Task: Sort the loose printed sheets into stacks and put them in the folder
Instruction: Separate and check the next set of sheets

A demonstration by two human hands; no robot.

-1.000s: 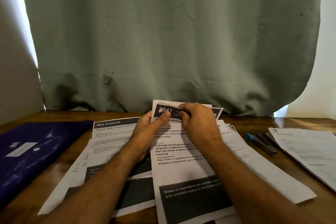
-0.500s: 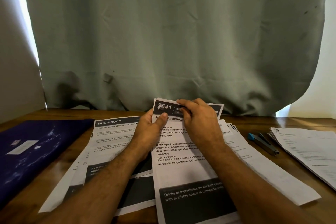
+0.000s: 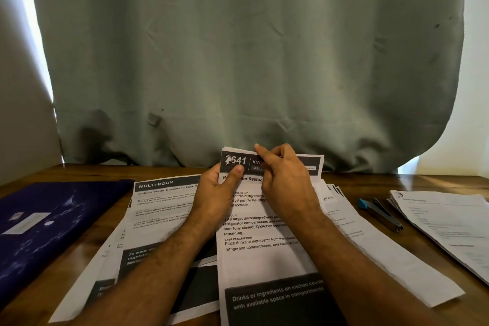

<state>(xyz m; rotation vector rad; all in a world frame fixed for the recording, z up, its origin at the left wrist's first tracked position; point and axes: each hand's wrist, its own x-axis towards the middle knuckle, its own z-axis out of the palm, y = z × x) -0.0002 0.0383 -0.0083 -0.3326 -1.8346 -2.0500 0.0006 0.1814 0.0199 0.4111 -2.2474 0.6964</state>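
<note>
Left hand (image 3: 219, 188): thumb on the face of the sheaf (image 3: 264, 246), gripping its top left corner beside the figures "641"; fingers behind, out of sight.

Right hand (image 3: 283, 180): fingertips pinching the top edge of the front sheet, at 1 o'clock from the left hand, apparently peeling it from the leaves behind.

Sheaf: several printed sheets, top end lifted, lower part lying toward 6 o'clock.

Left stack (image 3: 158, 209): headed "MULTI-ROOM", flat at 9 o'clock of the hands, partly under the left forearm.

Fanned sheets (image 3: 383, 254): under the sheaf, spreading toward 4 o'clock.

Right stack (image 3: 444, 222): at 3 o'clock, near the edge of the worktop (image 3: 352, 182).

Stapler (image 3: 381, 213): between the fanned sheets and the right stack; identification uncertain.

Folder (image 3: 53, 222): dark blue, closed, flat at 9 o'clock, beyond the left stack.

Handling note: the step looks like freeing one sheet. Best to hold the left thumb firm, lift a single leaf, read its heading, then lay it square on the matching stack.
</note>
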